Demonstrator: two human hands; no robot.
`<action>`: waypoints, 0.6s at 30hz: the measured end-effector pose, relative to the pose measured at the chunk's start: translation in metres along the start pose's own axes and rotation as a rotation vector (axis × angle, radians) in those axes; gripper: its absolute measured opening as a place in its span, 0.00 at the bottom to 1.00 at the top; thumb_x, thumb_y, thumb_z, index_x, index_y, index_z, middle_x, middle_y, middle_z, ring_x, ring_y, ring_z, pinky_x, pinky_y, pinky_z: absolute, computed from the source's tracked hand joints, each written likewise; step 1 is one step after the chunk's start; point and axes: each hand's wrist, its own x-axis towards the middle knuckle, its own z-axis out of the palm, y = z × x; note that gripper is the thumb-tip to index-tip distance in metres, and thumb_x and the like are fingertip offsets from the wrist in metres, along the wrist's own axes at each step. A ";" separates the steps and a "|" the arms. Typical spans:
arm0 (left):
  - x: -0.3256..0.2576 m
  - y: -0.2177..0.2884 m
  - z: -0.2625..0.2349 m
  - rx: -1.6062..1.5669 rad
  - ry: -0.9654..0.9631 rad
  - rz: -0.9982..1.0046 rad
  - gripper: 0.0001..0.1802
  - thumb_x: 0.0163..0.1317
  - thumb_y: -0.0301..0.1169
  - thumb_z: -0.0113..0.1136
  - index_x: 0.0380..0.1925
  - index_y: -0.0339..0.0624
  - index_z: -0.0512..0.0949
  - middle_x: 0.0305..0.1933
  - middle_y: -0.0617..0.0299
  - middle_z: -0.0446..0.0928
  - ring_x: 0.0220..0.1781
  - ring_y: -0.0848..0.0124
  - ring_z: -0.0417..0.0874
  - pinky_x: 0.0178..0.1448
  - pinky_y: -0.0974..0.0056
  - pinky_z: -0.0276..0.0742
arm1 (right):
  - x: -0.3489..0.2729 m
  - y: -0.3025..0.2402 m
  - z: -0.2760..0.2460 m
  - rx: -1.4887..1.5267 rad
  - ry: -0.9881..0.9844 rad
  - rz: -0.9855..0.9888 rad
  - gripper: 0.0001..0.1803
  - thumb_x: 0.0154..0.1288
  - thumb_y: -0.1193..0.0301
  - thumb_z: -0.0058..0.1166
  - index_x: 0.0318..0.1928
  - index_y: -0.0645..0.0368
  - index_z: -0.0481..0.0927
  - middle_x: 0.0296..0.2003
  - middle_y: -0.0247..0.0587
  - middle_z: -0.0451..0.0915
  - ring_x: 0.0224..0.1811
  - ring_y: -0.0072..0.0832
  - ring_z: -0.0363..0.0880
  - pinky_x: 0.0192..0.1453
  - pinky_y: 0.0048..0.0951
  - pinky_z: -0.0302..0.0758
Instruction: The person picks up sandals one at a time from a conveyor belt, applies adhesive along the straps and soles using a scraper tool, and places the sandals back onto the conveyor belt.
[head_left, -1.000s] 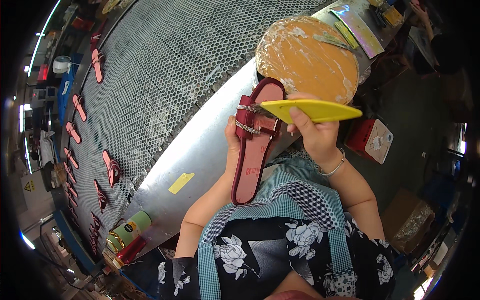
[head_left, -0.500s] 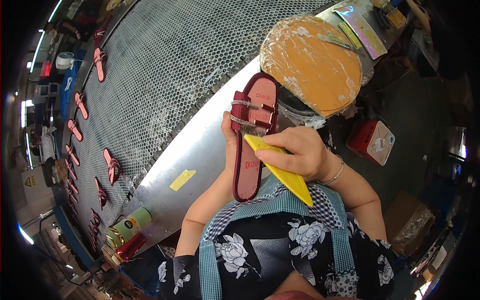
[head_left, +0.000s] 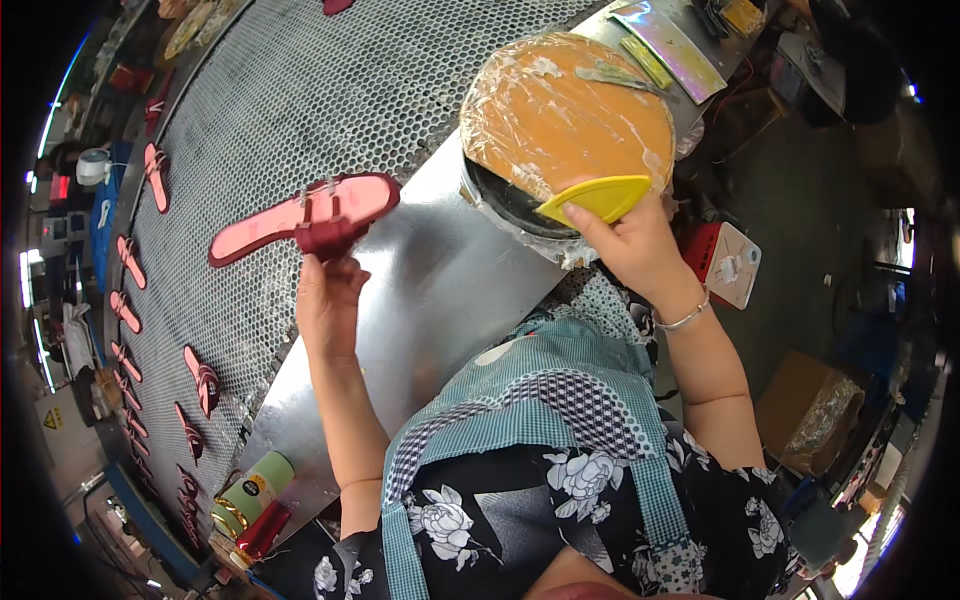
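My left hand [head_left: 330, 300] is closed on a dark red sandal [head_left: 270, 232] with a pink insole and shiny straps. The fingers grip the strap side, and the sandal lies crosswise over the edge of a mesh conveyor belt [head_left: 330, 110]. My right hand [head_left: 635, 245] pinches a flat yellow-handled brush [head_left: 605, 197] at the near rim of a round tub. An orange lid [head_left: 560, 115] wrapped in clear film covers most of this tub, leaving a dark gap at its near side. The brush's bristles are out of sight.
Several similar sandals [head_left: 200, 380] lie along the belt's left side. A smooth metal ledge [head_left: 410, 270] borders the belt. On it stands a green cylindrical container [head_left: 255, 490] at the lower left. A red-and-white box [head_left: 735, 265] and a cardboard carton [head_left: 810, 410] are on the right.
The sandal has moved left from in front of me to the belt's edge and turned crosswise. My right hand has carried the brush away from the sandal, up and right to the tub.
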 end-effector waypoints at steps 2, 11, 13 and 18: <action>0.002 0.000 -0.019 0.015 0.113 0.053 0.21 0.71 0.44 0.44 0.54 0.43 0.70 0.46 0.63 0.75 0.44 0.73 0.73 0.43 0.66 0.67 | 0.001 0.001 0.000 -0.135 -0.057 -0.082 0.10 0.62 0.72 0.53 0.42 0.63 0.79 0.34 0.47 0.81 0.30 0.35 0.80 0.35 0.31 0.74; -0.003 0.002 0.004 -0.164 0.392 0.127 0.23 0.69 0.46 0.45 0.48 0.36 0.74 0.48 0.50 0.78 0.48 0.57 0.81 0.54 0.52 0.78 | 0.010 0.005 0.005 -0.268 -0.221 0.198 0.10 0.61 0.70 0.57 0.38 0.66 0.79 0.23 0.39 0.79 0.24 0.23 0.78 0.28 0.27 0.73; -0.008 0.008 0.024 -0.259 0.390 -0.006 0.20 0.64 0.43 0.50 0.43 0.37 0.76 0.43 0.50 0.80 0.43 0.57 0.82 0.48 0.51 0.81 | 0.006 0.010 0.010 0.053 -0.084 0.362 0.12 0.62 0.67 0.55 0.34 0.67 0.79 0.19 0.37 0.77 0.16 0.23 0.74 0.22 0.25 0.71; -0.013 -0.007 0.045 -0.329 0.351 -0.234 0.21 0.60 0.45 0.54 0.41 0.37 0.76 0.40 0.50 0.80 0.39 0.58 0.83 0.44 0.54 0.81 | -0.016 -0.004 0.022 0.182 0.009 0.484 0.10 0.63 0.69 0.55 0.37 0.66 0.80 0.23 0.34 0.79 0.17 0.15 0.73 0.18 0.15 0.68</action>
